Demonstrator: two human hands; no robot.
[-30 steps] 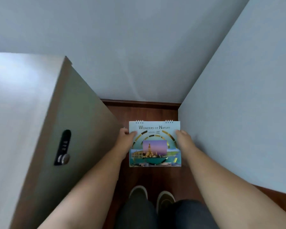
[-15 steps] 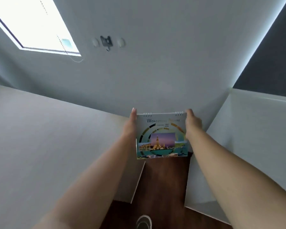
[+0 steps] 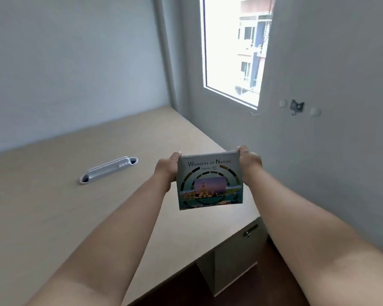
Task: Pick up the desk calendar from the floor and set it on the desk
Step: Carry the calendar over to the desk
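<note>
The desk calendar [image 3: 210,181], with a "Wonders of Nature" cover and a temple photo, hangs in the air above the right end of the beige desk [image 3: 75,206]. My left hand [image 3: 166,167] grips its upper left edge. My right hand [image 3: 249,161] grips its upper right corner. The cover faces me and the calendar's lower edge is clear of the desk top.
A grey cable grommet slot [image 3: 108,170] is set into the desk top to the left. A cabinet with a lock [image 3: 249,231] stands under the desk's right end. A wall with a window [image 3: 232,47] rises just right of the desk, and a small hook [image 3: 296,107] is fixed there.
The calendar has risen from low near the floor to above the desk, held by both hands throughout. My view has swung up and left from the floor to the desk top.
</note>
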